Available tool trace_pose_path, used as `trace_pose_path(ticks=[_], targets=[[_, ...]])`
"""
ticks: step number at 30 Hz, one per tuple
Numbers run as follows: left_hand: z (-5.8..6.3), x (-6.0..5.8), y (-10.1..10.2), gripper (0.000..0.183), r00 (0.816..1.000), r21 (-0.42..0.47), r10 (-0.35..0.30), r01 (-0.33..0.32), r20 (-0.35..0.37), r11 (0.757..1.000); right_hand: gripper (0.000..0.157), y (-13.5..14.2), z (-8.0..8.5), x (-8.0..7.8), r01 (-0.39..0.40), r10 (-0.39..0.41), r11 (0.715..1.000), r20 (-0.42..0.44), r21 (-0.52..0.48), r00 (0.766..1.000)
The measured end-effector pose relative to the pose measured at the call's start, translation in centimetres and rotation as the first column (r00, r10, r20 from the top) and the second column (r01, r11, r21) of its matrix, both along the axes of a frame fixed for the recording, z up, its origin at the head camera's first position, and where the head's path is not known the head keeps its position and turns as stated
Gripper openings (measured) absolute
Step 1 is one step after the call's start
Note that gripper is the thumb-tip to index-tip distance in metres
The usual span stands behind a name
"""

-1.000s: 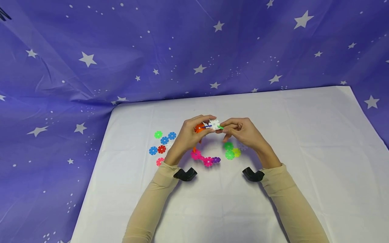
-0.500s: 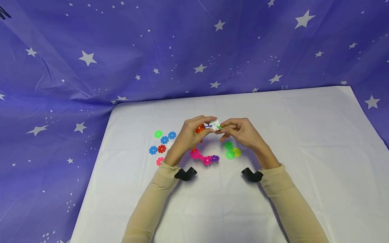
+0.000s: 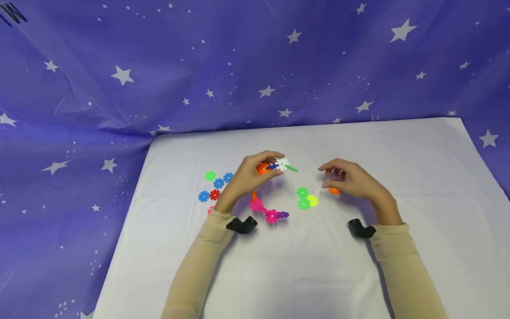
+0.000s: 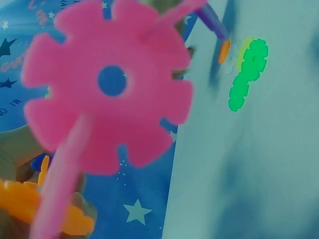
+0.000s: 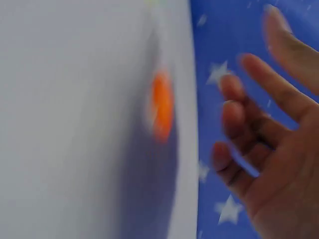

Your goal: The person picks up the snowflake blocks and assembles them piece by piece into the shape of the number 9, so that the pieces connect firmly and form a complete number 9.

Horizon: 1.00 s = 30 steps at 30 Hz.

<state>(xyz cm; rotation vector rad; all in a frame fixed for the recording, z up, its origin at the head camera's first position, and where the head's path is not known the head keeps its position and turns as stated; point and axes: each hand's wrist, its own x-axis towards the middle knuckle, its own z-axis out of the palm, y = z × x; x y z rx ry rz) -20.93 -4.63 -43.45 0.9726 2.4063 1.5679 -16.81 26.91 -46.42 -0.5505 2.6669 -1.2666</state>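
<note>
My left hand holds a chain of interlocking plastic discs, thumb and index finger at its white disc. A green disc sticks out edge-on on the right of the white one, a dark blue disc on its left. From an orange disc the chain hangs down to a pink disc and a purple disc. A pink disc looms large in the left wrist view. My right hand is off to the right, fingers parted and holding nothing, above a loose orange disc.
Loose blue discs, a red disc and a light green disc lie left of my left hand. Between the hands lie green discs and a yellow disc. A purple starry cloth hangs behind the white table.
My right hand has let go of the green disc and moved right, uncovering the loose orange disc. The green disc stays on the chain in my left hand, which has barely moved.
</note>
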Motion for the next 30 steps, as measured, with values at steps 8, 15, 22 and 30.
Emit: trace_pose_path(ticks=[8,15,22,30], targets=[[0.0,0.0,0.3,0.036,1.000,-0.040,-0.001,0.001,0.007,0.999,0.034,2.9,-1.9,0.5,-0.027,0.013,0.973,0.066,0.227,0.998],[-0.1,0.1,0.3,0.035,1.000,-0.066,0.005,-0.005,0.008,0.998,0.026,2.7,-1.9,0.2,-0.024,0.008,0.973,0.070,0.231,0.997],[-0.3,0.0,0.3,0.035,1.000,-0.066,0.009,-0.008,0.005,0.998,0.021,2.8,-2.1,0.1,-0.048,0.041,0.995,0.095,0.082,0.995],[-0.4,-0.1,0.3,0.035,1.000,-0.079,0.003,-0.001,0.027,0.997,0.014,3.0,-2.6,-0.1,-0.097,0.133,0.972,0.158,-0.215,0.979]])
